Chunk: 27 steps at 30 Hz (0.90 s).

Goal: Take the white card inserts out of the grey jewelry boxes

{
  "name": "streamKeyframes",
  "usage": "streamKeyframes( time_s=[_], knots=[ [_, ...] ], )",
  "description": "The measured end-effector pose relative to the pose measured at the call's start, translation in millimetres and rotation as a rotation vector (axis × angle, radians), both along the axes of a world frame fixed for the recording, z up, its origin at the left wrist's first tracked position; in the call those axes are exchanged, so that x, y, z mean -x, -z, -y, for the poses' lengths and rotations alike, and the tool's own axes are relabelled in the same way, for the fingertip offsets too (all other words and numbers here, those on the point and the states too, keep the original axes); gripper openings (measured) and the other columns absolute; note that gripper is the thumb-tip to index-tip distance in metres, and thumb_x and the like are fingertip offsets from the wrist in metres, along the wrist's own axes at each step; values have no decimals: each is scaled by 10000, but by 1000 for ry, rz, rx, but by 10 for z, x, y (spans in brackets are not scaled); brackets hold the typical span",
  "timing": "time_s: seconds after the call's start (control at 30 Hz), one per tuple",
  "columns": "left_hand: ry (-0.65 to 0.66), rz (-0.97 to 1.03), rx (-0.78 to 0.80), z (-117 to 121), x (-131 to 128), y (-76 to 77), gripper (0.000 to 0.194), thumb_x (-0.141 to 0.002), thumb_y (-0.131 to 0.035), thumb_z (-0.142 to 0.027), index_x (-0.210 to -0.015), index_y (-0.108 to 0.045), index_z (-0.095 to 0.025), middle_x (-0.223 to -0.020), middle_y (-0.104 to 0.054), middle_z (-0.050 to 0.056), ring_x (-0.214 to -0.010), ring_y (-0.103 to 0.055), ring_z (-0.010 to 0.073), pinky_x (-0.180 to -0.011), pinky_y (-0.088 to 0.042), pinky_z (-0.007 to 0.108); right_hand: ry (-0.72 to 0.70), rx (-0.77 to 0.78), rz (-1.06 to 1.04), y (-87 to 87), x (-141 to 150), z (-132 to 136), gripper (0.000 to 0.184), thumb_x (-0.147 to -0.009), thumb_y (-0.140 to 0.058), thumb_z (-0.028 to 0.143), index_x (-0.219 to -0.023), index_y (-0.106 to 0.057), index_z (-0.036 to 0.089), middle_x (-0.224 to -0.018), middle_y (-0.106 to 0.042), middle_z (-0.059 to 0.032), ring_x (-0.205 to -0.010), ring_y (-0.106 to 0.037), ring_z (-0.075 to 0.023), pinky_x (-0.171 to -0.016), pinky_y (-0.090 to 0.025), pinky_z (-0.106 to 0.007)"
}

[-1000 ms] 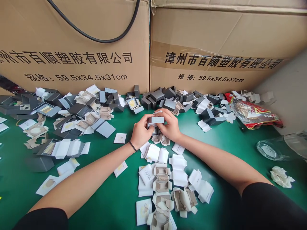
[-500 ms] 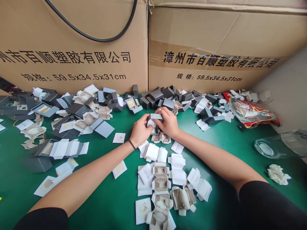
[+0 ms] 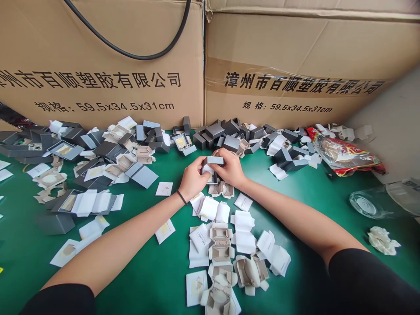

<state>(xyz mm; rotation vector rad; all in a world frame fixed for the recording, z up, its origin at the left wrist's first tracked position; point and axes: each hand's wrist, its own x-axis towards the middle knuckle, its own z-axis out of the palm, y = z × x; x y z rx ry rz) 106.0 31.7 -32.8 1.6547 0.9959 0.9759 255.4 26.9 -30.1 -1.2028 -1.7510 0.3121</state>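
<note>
Between my hands, at mid-table, is a small dark grey gift box (image 3: 215, 160) with its lid raised. My left hand (image 3: 193, 178) grips its left side, the thumb over the white paper lining inside. My right hand (image 3: 232, 167) closes round the right side, thumb across the front of the lid; its other fingers are partly hidden behind the box. Just below lies an unfolded cardboard insert (image 3: 223, 189). Nearer to me are white folded papers (image 3: 210, 208), a printed card (image 3: 243, 202) and several more opened inserts (image 3: 221, 245).
Heaps of grey boxes (image 3: 215, 130) and papers line the back of the green table (image 3: 131, 262), against two large cartons (image 3: 147, 43). On the right are a red snack bag (image 3: 344, 153), a clear plastic container (image 3: 367, 204) and a crumpled tissue (image 3: 383, 240). A black cable (image 3: 141, 57) hangs above.
The box and both hands have stayed nearly in place. The raised lid sits slightly higher, and more of the white lining shows beneath it. The view shifts slightly.
</note>
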Motion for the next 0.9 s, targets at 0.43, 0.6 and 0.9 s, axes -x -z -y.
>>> streamKeyframes(
  time_s=[0.43, 0.6, 0.9],
  knots=[
    [-31, 459, 466, -95, 19, -205, 434, -596, -586, -55, -1018, -524, -137, -872, -672, 46, -874, -631, 201, -744, -529, 358, 3, 28, -210, 10, -47, 56, 191, -882, -445, 325, -914, -591, 206, -1006, -605, -66, -896, -588, -174, -614, -542, -277],
    [20, 519, 514, -107, 55, -222, 422, -637, -605, -74, -1043, -515, -145, -921, -675, 61, -925, -633, 224, -783, -536, 418, -4, 36, -206, 88, -105, -8, 332, -873, -460, 341, -1185, -524, 247, -1140, -573, -59, -866, -596, -166, -645, -567, -299],
    [86, 546, 562, -155, 130, -203, 343, -674, -621, -80, -1005, -553, -144, -938, -679, 62, -908, -643, 198, -815, -530, 396, -293, -130, 58, -870, 53, 824, 140, -904, -420, 299, -922, -548, 246, -950, -660, -49, -932, -615, -181, -852, -527, -373]
  ],
)
